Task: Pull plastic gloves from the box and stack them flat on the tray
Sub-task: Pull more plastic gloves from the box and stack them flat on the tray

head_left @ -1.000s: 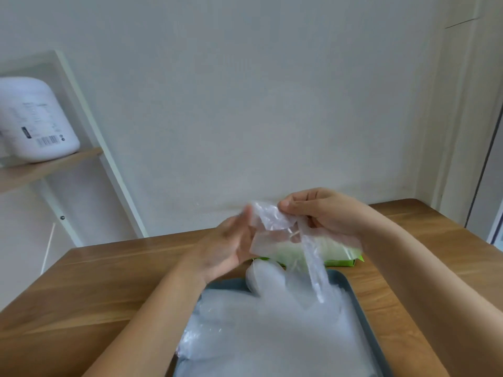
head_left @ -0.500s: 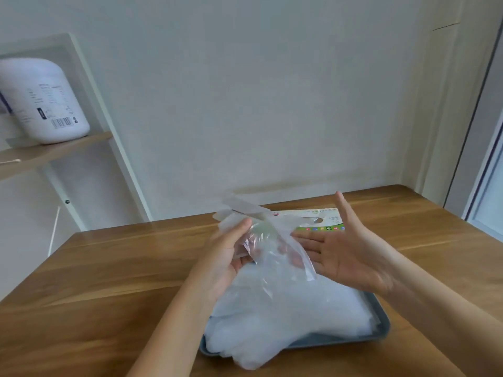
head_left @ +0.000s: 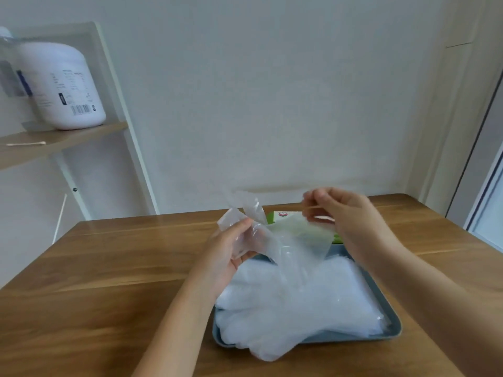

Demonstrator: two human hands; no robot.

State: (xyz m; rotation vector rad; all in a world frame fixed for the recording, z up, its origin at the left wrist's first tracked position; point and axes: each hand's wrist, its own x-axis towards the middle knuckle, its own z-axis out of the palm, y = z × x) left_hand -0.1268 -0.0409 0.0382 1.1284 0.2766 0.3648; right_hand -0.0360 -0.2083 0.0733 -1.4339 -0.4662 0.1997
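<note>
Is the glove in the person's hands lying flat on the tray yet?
No, the left hand and right hand hold the glove up above the pile on the tray.

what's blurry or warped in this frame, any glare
Head view: right hand smeared by motion, fingers indistinct; the glove it and the left hand hold is soft-edged; wide-angle lens tilts the shelf frame and door frame; light soft, no hard glare.

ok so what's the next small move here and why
Probably pull the glove taut and lower it onto the stack in the tray. The left hand grips one end and the right hand appears to pinch the other, so it hangs creased in the air above the stack, not yet laid flat.
</note>
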